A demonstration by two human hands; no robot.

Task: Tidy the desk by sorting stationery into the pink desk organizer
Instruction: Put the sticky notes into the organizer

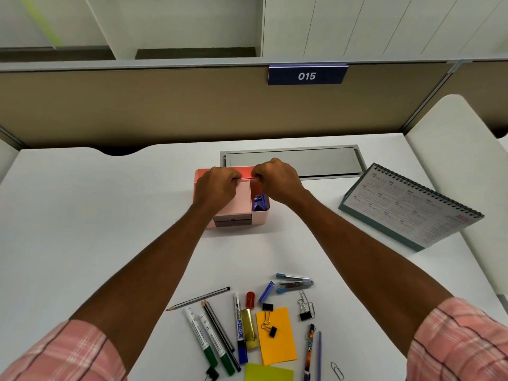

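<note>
At the far rim of the pink organizer (pixel 242 202), left hand (pixel 217 187) and right hand (pixel 277 180) curl, fingertips hidden, grip unclear.

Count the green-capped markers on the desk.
2. Side by side at the near edge, left of the blue-capped marker: left green marker and right green marker. The left hand and right hand cover part of the pink organizer; more may hide.

Left sleeve (pixel 57 353) and right sleeve (pixel 461 339) pink plaid, thin dark lines, forearms bare
</note>
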